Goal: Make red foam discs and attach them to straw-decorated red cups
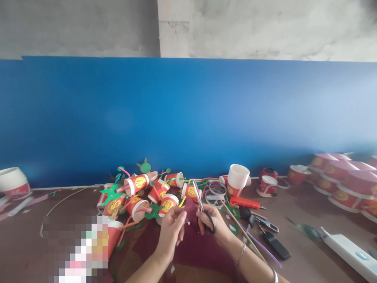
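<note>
My right hand (212, 222) is closed round the black handles of a pair of scissors (198, 195), whose blades point up and slightly left. My left hand (173, 225) pinches the edge of a dark maroon sheet (191, 239), which stands in a narrow peak between my hands beside the blades. The rest of that sheet spreads over the table under my wrists. A small white scrap (189, 223) shows against the maroon between my hands.
Red and white paper cups (137, 184) with straws and green cutouts lie piled behind my left hand. A white cup (238, 177), an orange tool (246, 203), a black key fob (276, 245) and a white glue gun (347, 251) lie rightward. Stacked cups (347, 184) stand far right, before a blue panel.
</note>
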`<act>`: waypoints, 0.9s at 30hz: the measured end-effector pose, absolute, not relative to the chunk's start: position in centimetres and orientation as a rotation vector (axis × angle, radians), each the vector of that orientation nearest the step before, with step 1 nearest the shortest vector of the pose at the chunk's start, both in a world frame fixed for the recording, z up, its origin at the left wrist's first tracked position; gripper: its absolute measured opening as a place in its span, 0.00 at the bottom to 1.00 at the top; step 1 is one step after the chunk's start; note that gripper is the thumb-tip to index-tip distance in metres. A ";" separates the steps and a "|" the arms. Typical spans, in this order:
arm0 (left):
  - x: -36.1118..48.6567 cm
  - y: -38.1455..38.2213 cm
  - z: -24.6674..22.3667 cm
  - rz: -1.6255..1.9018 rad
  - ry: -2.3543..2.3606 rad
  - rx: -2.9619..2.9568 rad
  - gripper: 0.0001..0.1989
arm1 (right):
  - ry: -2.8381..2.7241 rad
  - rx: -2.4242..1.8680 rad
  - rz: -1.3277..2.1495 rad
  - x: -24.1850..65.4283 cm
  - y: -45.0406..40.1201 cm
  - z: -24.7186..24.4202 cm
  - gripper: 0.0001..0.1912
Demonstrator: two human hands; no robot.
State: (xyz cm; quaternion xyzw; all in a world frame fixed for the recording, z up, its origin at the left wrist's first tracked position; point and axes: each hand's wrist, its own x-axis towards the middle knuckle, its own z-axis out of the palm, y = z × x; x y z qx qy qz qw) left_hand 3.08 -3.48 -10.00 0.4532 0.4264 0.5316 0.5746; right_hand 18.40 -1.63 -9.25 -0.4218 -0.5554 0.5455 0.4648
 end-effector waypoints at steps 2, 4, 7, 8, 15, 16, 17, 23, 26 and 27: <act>3.2 -3.6 -9.9 1.190 0.959 1.086 0.20 | -1.305 -1.016 1.309 18.0 -1.8 -9.3 0.18; 3.4 -3.7 -10.0 1.177 0.946 1.097 0.20 | -1.286 -0.998 1.314 17.8 -2.0 -9.4 0.18; 3.5 -3.6 -10.2 1.221 0.958 1.073 0.19 | -1.306 -0.975 1.338 17.6 -2.1 -9.4 0.18; 3.5 -3.6 -10.3 1.238 0.965 1.064 0.19 | -1.320 -0.971 1.345 17.6 -2.2 -9.4 0.18; 2.9 -3.2 -10.3 1.429 1.000 1.018 0.19 | -1.456 -0.940 1.564 17.9 -2.9 -8.6 0.15; 2.8 -3.1 -10.2 1.455 1.002 1.019 0.19 | -1.487 -0.924 1.596 17.9 -3.0 -8.5 0.14; 2.7 -3.1 -10.1 1.470 1.004 1.022 0.18 | -1.520 -0.913 1.627 18.0 -3.0 -8.6 0.13; 2.8 -3.2 -10.1 1.441 1.024 0.988 0.18 | -1.702 -0.944 1.641 17.9 -2.9 -9.2 0.13; 2.9 -3.2 -10.4 1.443 0.986 0.996 0.17 | -1.724 -0.973 1.602 17.8 -3.0 -9.1 0.14; 2.9 -3.2 -10.5 1.443 0.973 1.002 0.17 | -1.727 -0.980 1.592 17.7 -3.0 -9.0 0.14</act>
